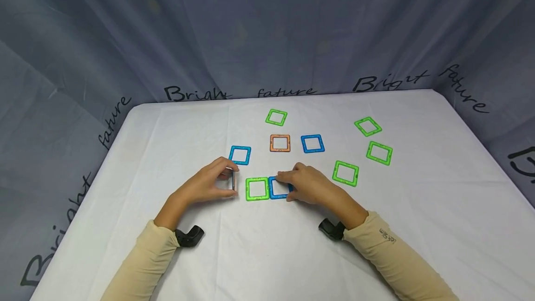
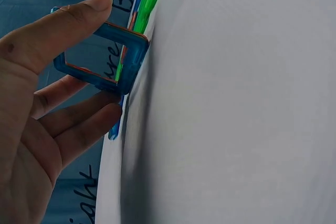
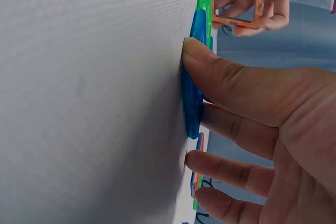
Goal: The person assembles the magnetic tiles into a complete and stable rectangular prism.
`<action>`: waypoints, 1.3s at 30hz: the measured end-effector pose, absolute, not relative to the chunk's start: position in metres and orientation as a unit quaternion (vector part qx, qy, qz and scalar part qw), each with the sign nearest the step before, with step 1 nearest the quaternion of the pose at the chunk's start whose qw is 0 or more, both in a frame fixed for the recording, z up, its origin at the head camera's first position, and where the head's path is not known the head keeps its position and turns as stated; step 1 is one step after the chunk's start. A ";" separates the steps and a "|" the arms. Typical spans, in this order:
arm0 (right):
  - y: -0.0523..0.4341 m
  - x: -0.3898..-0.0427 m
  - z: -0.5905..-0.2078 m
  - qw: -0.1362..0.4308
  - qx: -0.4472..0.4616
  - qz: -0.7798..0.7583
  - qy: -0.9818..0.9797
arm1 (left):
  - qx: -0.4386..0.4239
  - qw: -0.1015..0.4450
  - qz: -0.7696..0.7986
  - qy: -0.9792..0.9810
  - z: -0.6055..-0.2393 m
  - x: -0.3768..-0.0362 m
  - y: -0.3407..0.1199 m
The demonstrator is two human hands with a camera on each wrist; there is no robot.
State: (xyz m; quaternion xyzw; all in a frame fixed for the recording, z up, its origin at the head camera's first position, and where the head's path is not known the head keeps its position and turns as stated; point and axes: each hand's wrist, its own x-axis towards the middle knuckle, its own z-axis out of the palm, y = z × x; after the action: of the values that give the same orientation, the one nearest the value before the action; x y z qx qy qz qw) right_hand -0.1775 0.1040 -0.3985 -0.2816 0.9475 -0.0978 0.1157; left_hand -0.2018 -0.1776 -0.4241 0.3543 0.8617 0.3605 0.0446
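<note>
My left hand [image 1: 209, 181] holds a square magnetic tile frame [image 1: 233, 181] upright on edge, between the thumb and fingers. In the left wrist view this frame [image 2: 134, 56] has a blue face with a thin orange edge behind it; from the right wrist view its other face [image 3: 258, 1] is orange. My right hand [image 1: 311, 184] grips a blue tile frame [image 1: 279, 196] lying flat, its thumb at the near edge and fingers over the top. Directly left of that frame, edge against edge, lies a green tile frame [image 1: 257, 198], with the left hand's frame just beyond it.
Behind the hands lie a blue frame [image 1: 240, 163], an orange frame [image 1: 280, 150], another blue frame [image 1: 313, 151] and a green frame [image 1: 276, 123]. More green frames [image 1: 345, 182] are spread to the right on the white tablecloth [image 1: 259, 254]. A grey curtain [image 1: 292, 36] surrounds the table.
</note>
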 end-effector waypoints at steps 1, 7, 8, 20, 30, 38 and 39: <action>0.104 -0.177 -0.398 0.115 -0.283 -0.098 0.947 | 0.359 0.045 0.360 0.860 -0.424 -0.201 -0.177; 0.104 -0.178 -0.398 0.114 -0.287 -0.094 0.947 | 0.368 0.039 0.365 0.854 -0.423 -0.200 -0.173; 0.104 -0.178 -0.398 0.114 -0.287 -0.093 0.947 | 0.368 0.040 0.366 0.854 -0.422 -0.199 -0.172; 0.105 -0.179 -0.398 0.115 -0.288 -0.087 0.947 | 0.389 0.046 0.356 0.848 -0.422 -0.195 -0.163; 0.105 -0.179 -0.398 0.120 -0.286 -0.088 0.947 | 0.391 0.043 0.364 0.844 -0.424 -0.195 -0.159; 0.104 -0.179 -0.397 0.119 -0.288 -0.090 0.946 | 0.395 0.038 0.361 0.844 -0.428 -0.196 -0.159; 0.104 -0.179 -0.397 0.120 -0.287 -0.090 0.946 | 0.395 0.038 0.359 0.845 -0.428 -0.197 -0.159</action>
State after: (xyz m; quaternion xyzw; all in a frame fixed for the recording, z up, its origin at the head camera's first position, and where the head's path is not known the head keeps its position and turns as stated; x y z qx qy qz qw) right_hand -0.1786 0.1043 -0.3972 -0.2874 0.9460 -0.0902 0.1195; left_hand -0.1966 -0.1592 -0.4277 0.3945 0.8451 0.3588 0.0382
